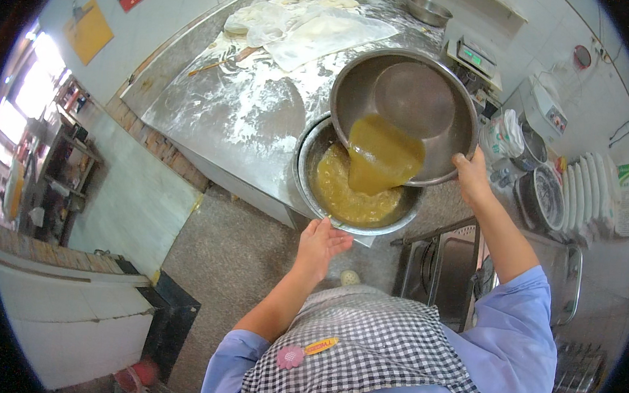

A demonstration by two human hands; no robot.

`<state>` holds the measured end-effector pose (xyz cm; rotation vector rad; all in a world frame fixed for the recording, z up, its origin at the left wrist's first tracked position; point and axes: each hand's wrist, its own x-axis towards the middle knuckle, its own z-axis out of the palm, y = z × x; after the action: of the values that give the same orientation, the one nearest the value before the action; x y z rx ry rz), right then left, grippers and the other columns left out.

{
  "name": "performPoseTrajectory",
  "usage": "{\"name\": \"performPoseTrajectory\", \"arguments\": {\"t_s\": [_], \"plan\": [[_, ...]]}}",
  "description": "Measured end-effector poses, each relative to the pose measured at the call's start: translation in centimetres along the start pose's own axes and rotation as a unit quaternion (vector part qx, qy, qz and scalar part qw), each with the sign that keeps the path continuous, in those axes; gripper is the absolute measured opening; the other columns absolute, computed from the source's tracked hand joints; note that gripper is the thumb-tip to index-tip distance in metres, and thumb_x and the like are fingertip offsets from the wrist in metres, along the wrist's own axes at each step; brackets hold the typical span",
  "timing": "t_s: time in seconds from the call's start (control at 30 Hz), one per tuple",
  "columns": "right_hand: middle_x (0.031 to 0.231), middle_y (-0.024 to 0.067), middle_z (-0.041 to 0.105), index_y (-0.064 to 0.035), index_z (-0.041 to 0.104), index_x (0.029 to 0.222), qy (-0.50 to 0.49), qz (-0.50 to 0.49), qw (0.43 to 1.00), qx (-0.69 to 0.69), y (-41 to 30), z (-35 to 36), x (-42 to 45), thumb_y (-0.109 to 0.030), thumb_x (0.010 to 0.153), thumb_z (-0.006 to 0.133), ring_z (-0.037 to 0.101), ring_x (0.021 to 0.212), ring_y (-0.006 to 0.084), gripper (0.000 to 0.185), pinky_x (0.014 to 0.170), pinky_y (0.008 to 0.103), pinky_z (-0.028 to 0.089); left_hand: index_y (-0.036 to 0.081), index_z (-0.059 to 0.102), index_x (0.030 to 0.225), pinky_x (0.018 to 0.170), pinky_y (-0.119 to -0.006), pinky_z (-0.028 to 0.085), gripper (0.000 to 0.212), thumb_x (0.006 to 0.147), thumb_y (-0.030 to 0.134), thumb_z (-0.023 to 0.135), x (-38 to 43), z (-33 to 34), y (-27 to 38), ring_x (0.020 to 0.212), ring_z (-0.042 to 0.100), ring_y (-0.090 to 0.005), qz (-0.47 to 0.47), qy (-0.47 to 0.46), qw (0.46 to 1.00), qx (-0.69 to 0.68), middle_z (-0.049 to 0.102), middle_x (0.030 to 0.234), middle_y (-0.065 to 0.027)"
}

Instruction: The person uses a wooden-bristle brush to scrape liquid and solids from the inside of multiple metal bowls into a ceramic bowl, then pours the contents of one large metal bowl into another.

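My right hand (472, 176) grips the rim of a large metal bowl (407, 94), tilted over another one. A thick yellow-brown liquid (384, 152) runs from its lip into the lower metal bowl (304, 169). That lower bowl sits at the corner of the steel table, with more of the yellowish liquid (347, 198) in it. At its near rim is my left hand (319, 245), thumb and index finger on the edge and the other fingers loosely extended below.
Flour covers much of the steel table (190, 113). Dough under plastic sheeting (324, 35), a brush (206, 70) and a small metal bowl (428, 11) lie farther back. A digital scale (475, 58) stands right. Metal racking (445, 258) is near my right side; stacked sacks (588, 186) stand beyond.
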<state>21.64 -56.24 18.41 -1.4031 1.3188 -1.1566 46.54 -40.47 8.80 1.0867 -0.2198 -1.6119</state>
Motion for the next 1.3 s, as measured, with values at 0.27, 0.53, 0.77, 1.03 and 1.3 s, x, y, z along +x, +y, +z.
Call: {"name": "performPoseTrajectory", "arguments": {"t_s": [0.27,0.53,0.77,1.03,1.3], "plan": [[0.134,0.015,0.035,-0.0022,0.021,0.137,-0.005,-0.186,0.977,-0.099,1.0,-0.9,0.6,0.014,0.071,0.04,0.03,0.126,0.0206,0.071,0.103,0.0287,0.021,0.001,0.044,0.097,0.068,-0.036,0.052,0.026,0.091,0.027,0.045,-0.2,0.0,0.0,0.074,0.06,-0.0257,0.002,0.001,1.0,-0.011,0.056,0.083,-0.0166],[0.137,0.0198,0.03,-0.0015,0.015,0.138,-0.028,-0.413,0.887,-0.205,-0.7,0.4,-2.7,0.005,0.078,0.048,0.035,0.125,0.0287,0.068,0.101,0.0339,0.031,0.003,0.045,0.109,0.075,-0.039,0.048,0.045,0.091,0.044,0.035,-0.5,-3.6,3.2,0.082,0.058,-0.0265,0.043,-0.077,0.994,-0.068,0.056,0.095,-0.015],[0.13,0.0307,0.033,-0.0005,0.025,0.13,-0.057,-0.407,0.853,-0.322,2.4,-0.2,-6.8,0.003,0.081,0.047,0.048,0.109,0.0414,0.054,0.083,0.0366,0.048,0.0,0.042,0.121,0.088,-0.036,0.041,0.047,0.093,0.038,0.035,-2.8,0.6,7.8,0.104,0.05,-0.0227,0.149,-0.016,0.988,0.025,0.05,0.115,-0.0122],[0.128,0.0311,0.033,-0.0082,0.025,0.13,-0.071,-0.341,0.914,-0.208,4.3,-0.7,-8.6,0.002,0.085,0.043,0.046,0.11,0.0446,0.05,0.085,0.0436,0.047,0.003,0.049,0.103,0.076,-0.031,0.046,0.031,0.094,0.029,0.035,-3.3,0.8,6.3,0.088,0.054,-0.0164,0.174,0.03,0.984,0.022,0.055,0.098,-0.0066],[0.131,0.0293,0.031,-0.0082,0.027,0.129,-0.067,-0.389,0.893,-0.218,5.0,-1.4,-7.8,-0.005,0.091,0.036,0.043,0.114,0.0431,0.039,0.093,0.0445,0.041,0.004,0.051,0.101,0.077,-0.028,0.043,0.028,0.093,0.028,0.037,-3.0,1.4,5.9,0.087,0.05,-0.013,0.19,0.022,0.98,0.056,0.054,0.094,-0.0038]]}}
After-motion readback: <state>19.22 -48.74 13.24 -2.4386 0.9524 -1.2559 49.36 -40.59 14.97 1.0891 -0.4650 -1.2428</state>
